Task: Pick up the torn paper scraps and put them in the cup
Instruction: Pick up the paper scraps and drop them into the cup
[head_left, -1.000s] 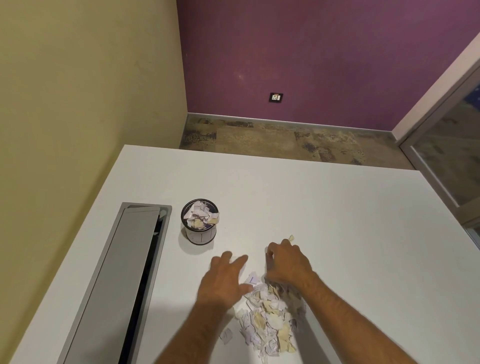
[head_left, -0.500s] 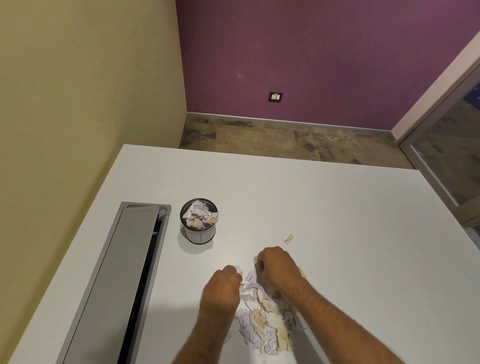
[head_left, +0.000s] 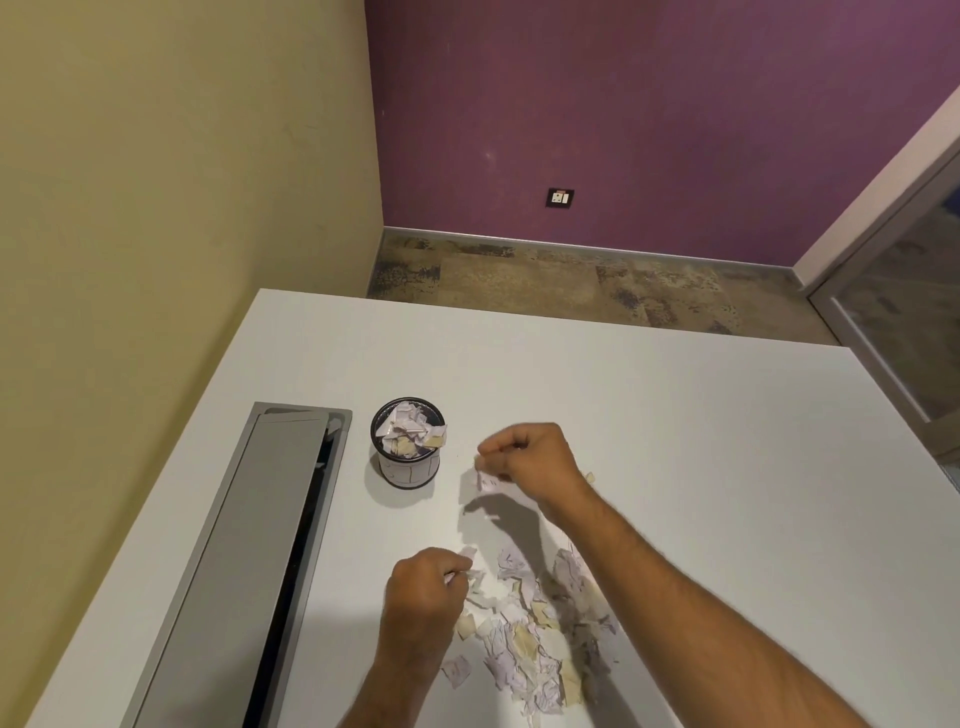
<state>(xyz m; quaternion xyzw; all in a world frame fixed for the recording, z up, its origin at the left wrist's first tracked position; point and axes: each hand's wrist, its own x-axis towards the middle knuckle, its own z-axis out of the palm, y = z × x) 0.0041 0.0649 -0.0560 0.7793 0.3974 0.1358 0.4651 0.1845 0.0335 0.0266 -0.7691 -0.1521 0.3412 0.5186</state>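
From the head camera, the right hand (head_left: 530, 460) is raised over the white table (head_left: 675, 441), its fingers curled tight around a clutch of paper scraps (head_left: 488, 480) — a few white pieces poke out below the fingertips (head_left: 491, 452). The cup (head_left: 409, 441) stands just to the left of those fingertips, apart from them, already heaped to the rim with torn paper. One small tan scrap (head_left: 589, 477) lies on the table just behind the right wrist.

The left hand (head_left: 423, 592) sits lower, nearer the camera, its fingers bent and pinching a few scraps at the left edge of the pile (head_left: 535, 634). The pile — white and tan bits, loosely spread — lies directly right of the left fingers and under the right forearm. A stray piece (head_left: 457, 670) rests beside the left wrist.

Left of both hands, well apart from the fingers, a grey cable tray (head_left: 260, 545) is set into the table.
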